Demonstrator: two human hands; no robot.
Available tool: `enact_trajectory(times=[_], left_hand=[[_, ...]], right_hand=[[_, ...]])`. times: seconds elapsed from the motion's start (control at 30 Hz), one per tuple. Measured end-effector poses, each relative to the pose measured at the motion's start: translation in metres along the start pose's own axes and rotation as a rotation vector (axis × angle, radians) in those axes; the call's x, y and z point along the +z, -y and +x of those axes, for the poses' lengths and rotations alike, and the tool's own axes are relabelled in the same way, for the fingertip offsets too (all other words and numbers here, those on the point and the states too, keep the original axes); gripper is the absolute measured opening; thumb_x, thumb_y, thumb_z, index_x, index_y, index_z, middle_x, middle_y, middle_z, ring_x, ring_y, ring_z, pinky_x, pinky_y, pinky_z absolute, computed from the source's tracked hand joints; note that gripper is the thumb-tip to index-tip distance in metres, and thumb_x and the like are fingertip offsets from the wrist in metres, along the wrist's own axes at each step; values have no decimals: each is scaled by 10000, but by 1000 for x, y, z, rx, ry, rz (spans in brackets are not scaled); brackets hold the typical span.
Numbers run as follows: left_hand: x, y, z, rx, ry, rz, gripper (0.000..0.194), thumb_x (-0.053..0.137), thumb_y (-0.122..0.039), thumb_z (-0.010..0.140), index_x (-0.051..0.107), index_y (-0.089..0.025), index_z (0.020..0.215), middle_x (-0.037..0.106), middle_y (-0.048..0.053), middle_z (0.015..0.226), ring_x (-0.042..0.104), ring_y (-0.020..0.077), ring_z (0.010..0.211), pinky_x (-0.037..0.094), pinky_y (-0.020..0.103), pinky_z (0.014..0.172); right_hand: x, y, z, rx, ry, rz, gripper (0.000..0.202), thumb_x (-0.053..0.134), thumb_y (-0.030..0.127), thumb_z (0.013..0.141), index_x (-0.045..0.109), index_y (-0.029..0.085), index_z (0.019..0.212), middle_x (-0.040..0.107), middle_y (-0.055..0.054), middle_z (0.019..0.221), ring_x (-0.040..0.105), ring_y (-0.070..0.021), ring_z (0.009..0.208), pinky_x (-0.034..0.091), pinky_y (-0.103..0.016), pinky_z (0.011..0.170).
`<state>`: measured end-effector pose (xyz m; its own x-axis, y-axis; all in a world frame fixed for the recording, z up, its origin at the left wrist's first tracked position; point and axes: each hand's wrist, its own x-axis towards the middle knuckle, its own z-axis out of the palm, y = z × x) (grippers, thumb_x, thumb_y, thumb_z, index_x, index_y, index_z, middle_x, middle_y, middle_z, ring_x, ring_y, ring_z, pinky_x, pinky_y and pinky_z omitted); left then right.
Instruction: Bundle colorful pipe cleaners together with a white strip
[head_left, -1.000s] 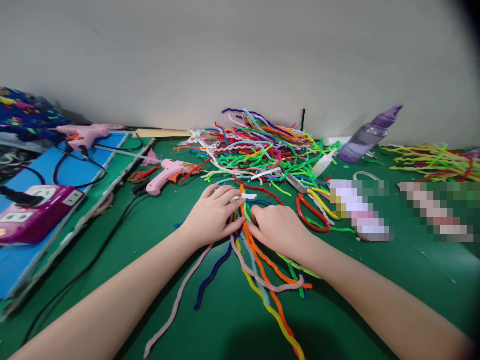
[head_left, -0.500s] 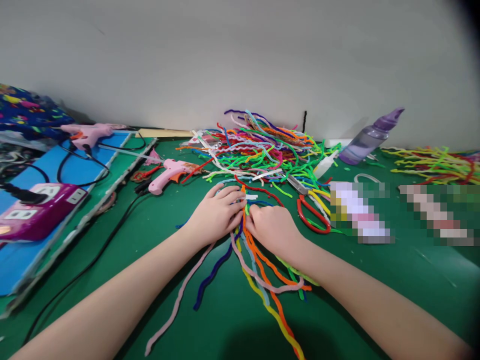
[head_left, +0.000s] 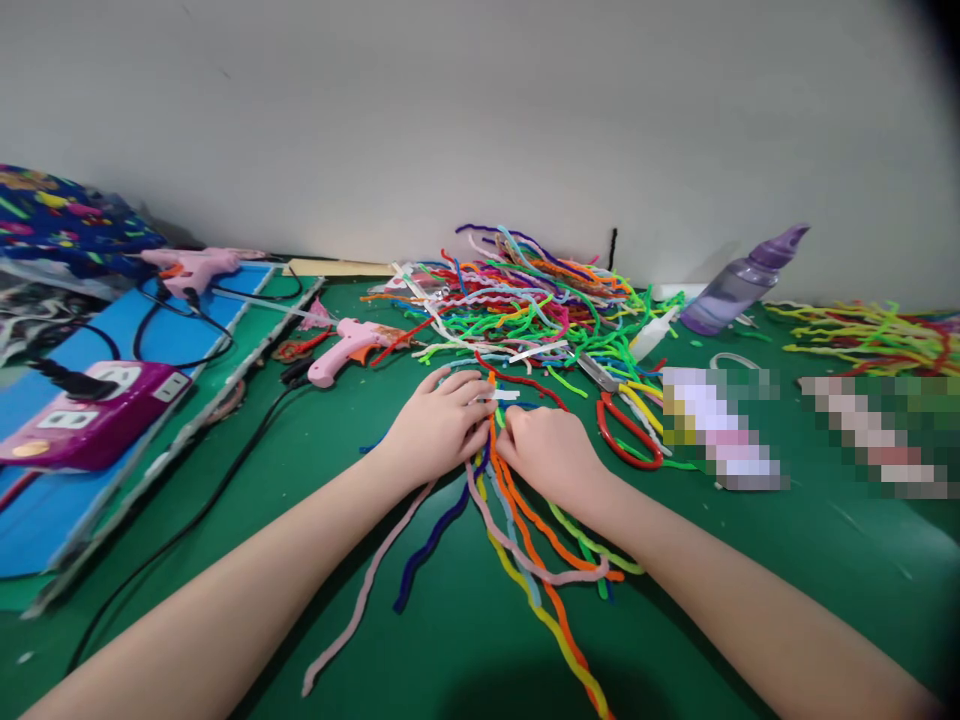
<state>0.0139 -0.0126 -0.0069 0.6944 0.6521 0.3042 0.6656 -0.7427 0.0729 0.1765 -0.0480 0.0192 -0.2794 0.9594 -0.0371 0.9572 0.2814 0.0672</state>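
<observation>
Several coloured pipe cleaners [head_left: 512,565] fan out toward me over the green table, in orange, yellow, pink, dark blue and light blue. My left hand [head_left: 442,425] lies over their gathered upper end, its fingers curled on the bundle. On the right side of the same bundle, my right hand [head_left: 551,450] is closed, thumb and bent fingers pinching the strands. Between my hands the tops stick up beside a small white strip [head_left: 505,395]. My fingers hide exactly how the strands are joined.
A heap of pipe cleaners [head_left: 525,300] lies behind my hands. Red-handled scissors [head_left: 628,432] and a purple bottle [head_left: 739,285] stand to the right. To the left are a pink glue gun [head_left: 349,347], its black cable [head_left: 214,500] and a purple power strip [head_left: 97,415].
The view has turned slightly, so everything sits a little further right. Both hands keep their hold on the pipe cleaners, with hardly any movement.
</observation>
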Motion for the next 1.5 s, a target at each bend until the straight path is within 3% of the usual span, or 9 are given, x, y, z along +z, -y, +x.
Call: enact_trajectory(times=[0.27,0.4,0.53,0.63,0.8,1.1,1.33,1.5], left_hand=[[2,1,-1,-12,4,-27,285,424,-311,881,639,-243,1055,583,8,1236,453,218,1214,274,452,1069],[2,2,-1,-14,5,-40,295,418,-316,886,632,-253,1078,581,8,1237,455,221,1209,269,454,1068],[3,2,-1,-21,-1,-42,296,424,-314,883,635,-253,1082,588,11,1225,464,224,1196,263,459,1068],[3,1,-2,-20,-12,-42,290,442,-310,874,638,-253,1080,594,15,1214,473,224,1185,266,457,1066],[3,1,-1,-2,-25,-24,293,453,-288,863,634,-250,1090,602,23,1198,475,229,1180,253,466,1067],[2,0,-1,-3,-36,-12,269,441,-289,868,646,-232,1032,608,33,1185,486,227,1163,259,455,1061],[1,0,-2,5,-26,1,287,408,-276,884,632,-232,1058,599,34,1200,485,225,1163,268,463,1049],[1,0,-2,7,-22,0,286,419,-266,879,631,-235,1068,601,35,1196,482,228,1169,262,466,1056]], right_hand=[[-13,4,1,91,74,113,326,367,328,899,658,184,910,703,-99,812,663,-182,828,477,-259,745],[-14,9,3,115,63,119,387,339,359,921,645,133,993,710,-119,868,656,-195,912,477,-282,821],[-11,10,5,144,40,125,489,189,307,951,643,145,1037,710,-115,920,629,-165,1015,459,-259,869],[-9,9,5,153,20,133,560,116,314,939,645,157,1036,708,-122,922,629,-155,1016,458,-251,861],[-6,8,3,131,-36,144,521,159,363,903,667,265,972,710,-140,834,648,-175,974,463,-224,786],[-10,12,2,141,43,94,473,218,344,903,648,190,1027,696,-163,831,658,-198,911,462,-258,764],[-14,4,-6,109,91,99,399,328,378,892,667,170,920,694,-144,792,658,-214,874,465,-279,743],[-12,3,-9,92,73,133,445,235,353,902,670,256,893,696,-119,777,661,-198,878,461,-269,717]])
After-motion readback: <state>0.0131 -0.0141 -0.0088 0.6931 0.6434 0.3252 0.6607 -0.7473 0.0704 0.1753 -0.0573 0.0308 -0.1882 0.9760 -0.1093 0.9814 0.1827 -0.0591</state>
